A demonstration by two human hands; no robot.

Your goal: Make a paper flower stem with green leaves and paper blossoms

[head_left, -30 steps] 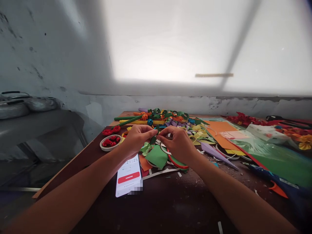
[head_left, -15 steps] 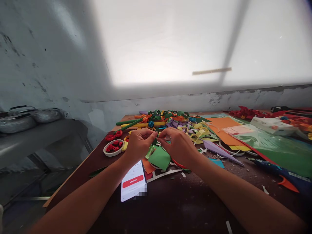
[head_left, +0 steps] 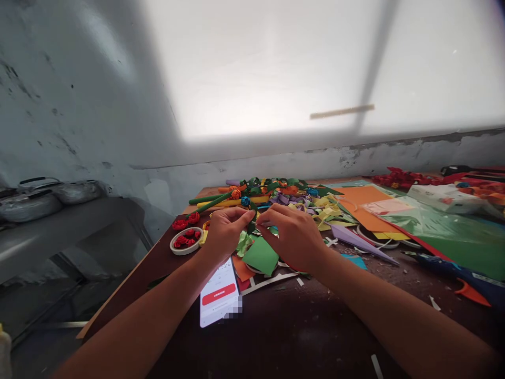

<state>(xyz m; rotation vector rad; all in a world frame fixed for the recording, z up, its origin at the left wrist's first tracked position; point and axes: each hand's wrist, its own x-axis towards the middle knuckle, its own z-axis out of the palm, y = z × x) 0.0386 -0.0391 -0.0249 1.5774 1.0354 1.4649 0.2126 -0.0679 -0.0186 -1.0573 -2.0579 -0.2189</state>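
My left hand (head_left: pixel 228 231) pinches a small strip of dark green paper (head_left: pixel 253 215) between thumb and fingertips. From the other side, the fingertips of my right hand (head_left: pixel 294 234) are closed at the edge of the same strip; the exact contact is too small to see. Beneath the hands lie a light green paper square (head_left: pixel 261 256) and a crumpled light green piece (head_left: pixel 243 242). A lit phone (head_left: pixel 219 295) lies below my left wrist, partly covered by it. Left of that hand, a white tape roll (head_left: pixel 173 247) encircles small red paper flowers (head_left: pixel 188 238).
Behind the hands are green sticks (head_left: pixel 215 202), a blue paper flower (head_left: pixel 245 201) and heaped purple and yellow paper strips (head_left: pixel 292 202). To the right lie orange sheets (head_left: pixel 361 205), a purple paper cone (head_left: pixel 363 243) and a plastic-covered green sheet (head_left: pixel 453 247). Metal pots (head_left: pixel 29 204) stand far left.
The view has shifted slightly. My hands stay close together, and more of the dark green strip shows upright between the fingertips.
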